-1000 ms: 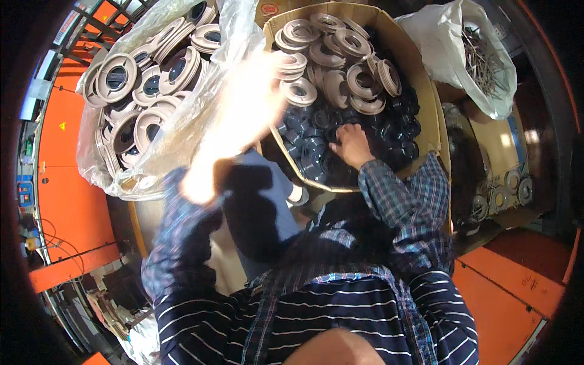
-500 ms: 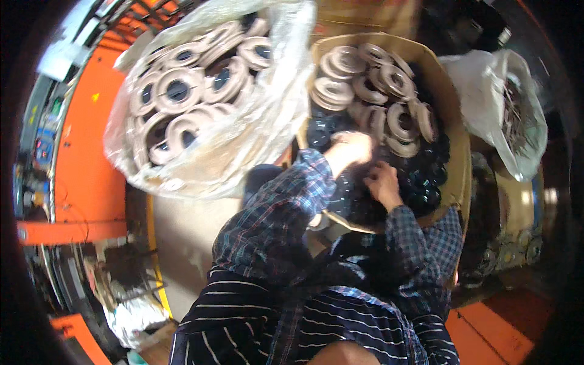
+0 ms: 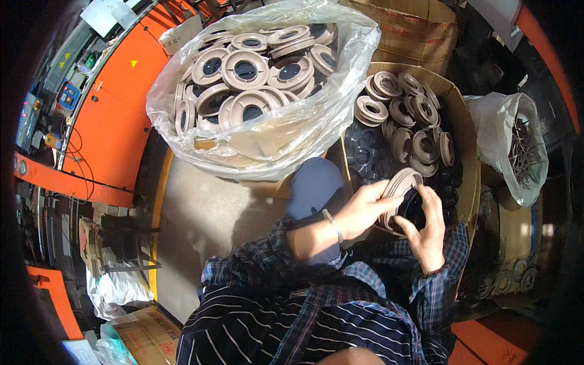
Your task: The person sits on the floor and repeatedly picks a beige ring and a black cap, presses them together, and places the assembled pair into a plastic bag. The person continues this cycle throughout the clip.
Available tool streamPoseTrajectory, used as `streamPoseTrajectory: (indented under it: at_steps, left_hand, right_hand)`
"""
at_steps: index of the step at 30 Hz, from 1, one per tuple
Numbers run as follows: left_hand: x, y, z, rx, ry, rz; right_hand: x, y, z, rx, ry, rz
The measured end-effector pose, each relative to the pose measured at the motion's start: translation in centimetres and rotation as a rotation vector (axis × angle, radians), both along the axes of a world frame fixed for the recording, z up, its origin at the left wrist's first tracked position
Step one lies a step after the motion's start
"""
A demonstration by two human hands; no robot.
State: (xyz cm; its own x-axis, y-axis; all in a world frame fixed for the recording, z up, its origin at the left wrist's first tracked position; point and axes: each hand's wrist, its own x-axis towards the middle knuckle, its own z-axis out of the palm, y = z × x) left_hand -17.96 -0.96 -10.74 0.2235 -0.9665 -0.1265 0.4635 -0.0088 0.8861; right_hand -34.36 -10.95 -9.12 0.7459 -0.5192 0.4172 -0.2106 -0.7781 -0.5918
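My left hand point(image 3: 360, 212) grips a beige plastic ring point(image 3: 401, 184) with a grooved edge, held on its side above the near edge of a cardboard box point(image 3: 467, 115). Close against the ring's right face is a black round part point(image 3: 414, 210), which my right hand point(image 3: 429, 233) holds between thumb and fingers. How far the two pieces fit together is hidden by my fingers. Behind them, loose beige rings point(image 3: 424, 146) lie in the box on top of many black round parts point(image 3: 363, 152).
Left of the box stands a larger container lined with clear plastic point(image 3: 267, 149), filled with beige rings with black centres point(image 3: 246, 70). A white sack point(image 3: 493, 121) of thin scrap strips is at the right. An orange machine cabinet point(image 3: 112, 125) lines the left side.
Both hands have come up from among the parts in the box, nearer to me. They now hold a beige ring and a black round part together. The view has shifted.
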Motion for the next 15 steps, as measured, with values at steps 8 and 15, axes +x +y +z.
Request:
streamPoseTrajectory:
  at_steps: [8, 15]
  left_hand:
    - [-5.2, 4.0, -1.0, -0.155, -0.887, 0.319]
    - [-4.4, 3.1, -1.8, 0.025, -0.155, 0.149]
  right_hand:
    - [-0.1, 3.7, -2.8, 1.133, -0.407, -0.286]
    - [-1.9, 1.5, -1.5, 0.574, -0.074, -0.221]
